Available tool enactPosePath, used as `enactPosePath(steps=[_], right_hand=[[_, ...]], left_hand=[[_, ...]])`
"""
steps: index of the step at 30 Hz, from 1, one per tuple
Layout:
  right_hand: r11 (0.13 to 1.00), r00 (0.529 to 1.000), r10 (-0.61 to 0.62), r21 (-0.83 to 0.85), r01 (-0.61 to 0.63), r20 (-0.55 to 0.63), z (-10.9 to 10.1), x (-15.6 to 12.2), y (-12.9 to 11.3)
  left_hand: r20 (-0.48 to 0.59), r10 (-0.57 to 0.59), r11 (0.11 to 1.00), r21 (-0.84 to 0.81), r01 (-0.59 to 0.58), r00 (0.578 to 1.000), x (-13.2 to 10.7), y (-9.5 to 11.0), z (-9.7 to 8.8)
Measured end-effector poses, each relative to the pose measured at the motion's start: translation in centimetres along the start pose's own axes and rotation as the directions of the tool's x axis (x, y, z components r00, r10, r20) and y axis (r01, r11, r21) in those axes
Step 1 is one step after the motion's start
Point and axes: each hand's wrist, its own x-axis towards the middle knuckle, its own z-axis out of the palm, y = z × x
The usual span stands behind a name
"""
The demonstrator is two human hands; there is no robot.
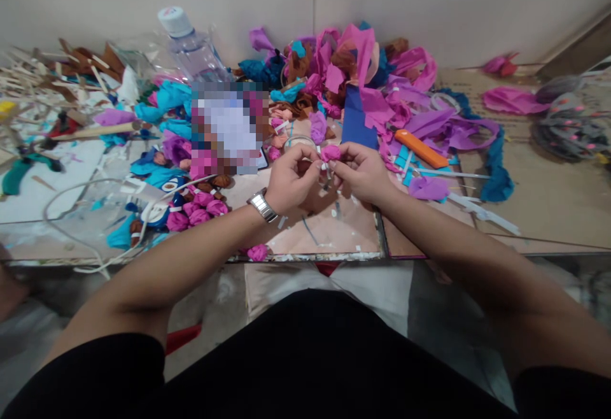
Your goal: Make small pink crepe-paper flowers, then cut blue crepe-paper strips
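A small pink crepe-paper ball [330, 153] is held up between my two hands over the table. My right hand [360, 170] is closed on it, with thumb and fingers at its right side and base. My left hand [292, 180], a metal watch on its wrist, pinches at the ball's lower left, where a small white bit shows. Fingers partly hide that spot. Just behind the hands lie a purple paper ball [317, 127] and part of a roll of clear tape [300, 143]. Several finished-looking pink balls [200, 209] sit in a cluster left of my watch.
A phone [229, 129], blurred out, leans among paper pieces, with a bottle [195, 49] behind it. An orange cutter knife [420, 148] lies right, near crumpled purple paper [434, 123]. Green-handled pliers [28, 167] and a white cable [62, 199] are left. One pink ball [258, 252] is at the front edge.
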Motion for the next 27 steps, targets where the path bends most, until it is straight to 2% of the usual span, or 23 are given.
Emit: enactPosePath(steps=[5, 10, 19, 27], right_hand=[[1.000, 1.000, 0.011, 0.025, -0.010, -0.006, 0.27, -0.02, -0.01], [0.997, 0.997, -0.002, 0.072, 0.008, -0.079, 0.43, -0.06, -0.13], [0.982, 0.989, -0.147, -0.126, 0.142, -0.032, 0.41, -0.50, -0.29], [0.924, 0.958, -0.284, -0.254, 0.286, 0.045, -0.11, -0.33, -0.15]], left_hand=[[-0.076, -0.027, 1.000, 0.003, 0.027, 0.997, -0.05, 0.16, 0.13], [-0.092, -0.021, 0.999, 0.034, 0.025, 0.996, -0.01, 0.23, 0.02], [-0.109, -0.002, 0.996, 0.089, 0.011, 0.994, 0.14, 0.28, -0.19], [-0.108, -0.026, 0.995, 0.090, 0.036, 0.994, 0.20, 0.61, -0.26]])
